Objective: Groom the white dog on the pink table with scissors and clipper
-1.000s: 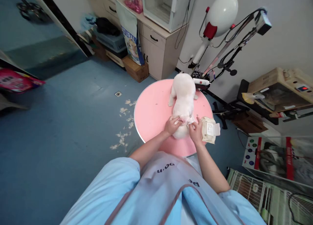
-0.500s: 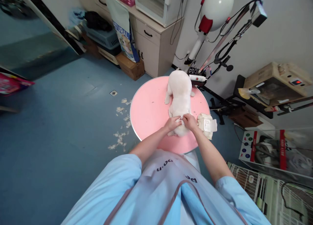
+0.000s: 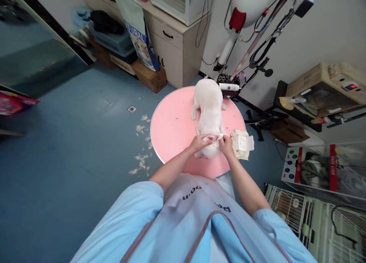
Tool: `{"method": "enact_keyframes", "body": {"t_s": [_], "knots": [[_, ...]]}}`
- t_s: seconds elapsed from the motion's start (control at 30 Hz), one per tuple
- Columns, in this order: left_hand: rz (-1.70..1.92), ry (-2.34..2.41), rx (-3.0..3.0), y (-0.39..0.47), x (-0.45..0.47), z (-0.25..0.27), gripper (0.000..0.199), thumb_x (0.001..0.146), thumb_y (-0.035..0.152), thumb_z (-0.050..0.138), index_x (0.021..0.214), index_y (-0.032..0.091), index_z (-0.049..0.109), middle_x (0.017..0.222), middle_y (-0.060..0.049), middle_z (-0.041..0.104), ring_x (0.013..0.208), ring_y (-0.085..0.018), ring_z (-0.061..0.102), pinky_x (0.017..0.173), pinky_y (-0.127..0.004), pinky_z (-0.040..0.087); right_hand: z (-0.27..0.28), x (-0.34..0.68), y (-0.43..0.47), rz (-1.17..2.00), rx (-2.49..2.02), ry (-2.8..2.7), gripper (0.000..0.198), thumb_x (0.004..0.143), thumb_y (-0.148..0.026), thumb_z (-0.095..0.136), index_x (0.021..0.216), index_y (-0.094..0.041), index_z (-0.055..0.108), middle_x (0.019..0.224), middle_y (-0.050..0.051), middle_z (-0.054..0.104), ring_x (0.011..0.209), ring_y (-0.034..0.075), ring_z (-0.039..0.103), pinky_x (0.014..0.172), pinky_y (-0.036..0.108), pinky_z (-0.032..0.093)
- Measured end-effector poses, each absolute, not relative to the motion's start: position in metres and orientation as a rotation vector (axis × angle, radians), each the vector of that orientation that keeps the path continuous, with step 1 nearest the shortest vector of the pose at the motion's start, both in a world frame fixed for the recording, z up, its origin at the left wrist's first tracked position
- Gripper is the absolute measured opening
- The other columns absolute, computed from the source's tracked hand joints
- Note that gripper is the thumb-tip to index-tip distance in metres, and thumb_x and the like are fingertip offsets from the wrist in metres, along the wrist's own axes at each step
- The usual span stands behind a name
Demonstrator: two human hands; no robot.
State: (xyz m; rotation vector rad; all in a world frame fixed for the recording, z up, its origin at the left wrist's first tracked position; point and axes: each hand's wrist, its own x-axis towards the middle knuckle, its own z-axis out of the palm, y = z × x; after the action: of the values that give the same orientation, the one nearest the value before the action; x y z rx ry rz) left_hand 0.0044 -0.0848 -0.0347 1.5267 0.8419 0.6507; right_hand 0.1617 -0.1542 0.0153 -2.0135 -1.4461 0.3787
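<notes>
A white, short-clipped dog (image 3: 209, 110) is on a round pink table (image 3: 168, 121), its rump at the far side and its head (image 3: 211, 151) nearest me. My left hand (image 3: 199, 142) is closed at the ear, which is folded back so that its reddish inside (image 3: 212, 137) shows between my hands. On the other side of the head, my right hand (image 3: 225, 144) is closed, with something small and white at its fingertips; whether that is fur or a wipe I cannot tell. A pack of wipes (image 3: 239, 150) with its lid raised lies beside my right hand.
A white tube bottle (image 3: 229, 87) rests at the table's far edge, near a dryer (image 3: 238, 20) on a stand. Fur clippings (image 3: 141, 162) lie on the floor to the left. Wire cages (image 3: 288, 209) stand at right, cabinets (image 3: 168, 45) behind.
My right hand has moved slightly right, away from the left one. The ear's reddish inside now shows between them. The view has shifted a little.
</notes>
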Motion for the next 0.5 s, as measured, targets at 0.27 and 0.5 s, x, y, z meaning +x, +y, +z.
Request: {"method": "enact_keyframes", "body": {"t_s": [0.27, 0.5], "knots": [[0.653, 0.896, 1.488, -0.082, 0.006, -0.038, 0.053, 0.07, 0.038, 0.075, 0.118, 0.018, 0.067, 0.12, -0.006, 0.067, 0.113, -0.024, 0.062, 0.098, -0.03, 0.048, 0.008, 0.151, -0.15, 0.32, -1.973, -1.499, 0.019, 0.078, -0.02, 0.041, 0.06, -0.023, 0.038, 0.062, 0.0, 0.048, 0.062, 0.016, 0.043, 0.059, 0.028, 0.033], [0.641, 0.891, 1.485, -0.08, 0.002, -0.035, 0.047, 0.071, 0.034, 0.074, 0.116, 0.019, 0.068, 0.116, -0.004, 0.07, 0.11, -0.023, 0.064, 0.095, -0.028, 0.048, 0.006, 0.148, -0.155, 0.318, -1.969, -1.5, 0.021, 0.077, -0.024, 0.047, 0.06, -0.023, 0.034, 0.065, -0.001, 0.046, 0.065, 0.016, 0.043, 0.061, 0.028, 0.033]]}}
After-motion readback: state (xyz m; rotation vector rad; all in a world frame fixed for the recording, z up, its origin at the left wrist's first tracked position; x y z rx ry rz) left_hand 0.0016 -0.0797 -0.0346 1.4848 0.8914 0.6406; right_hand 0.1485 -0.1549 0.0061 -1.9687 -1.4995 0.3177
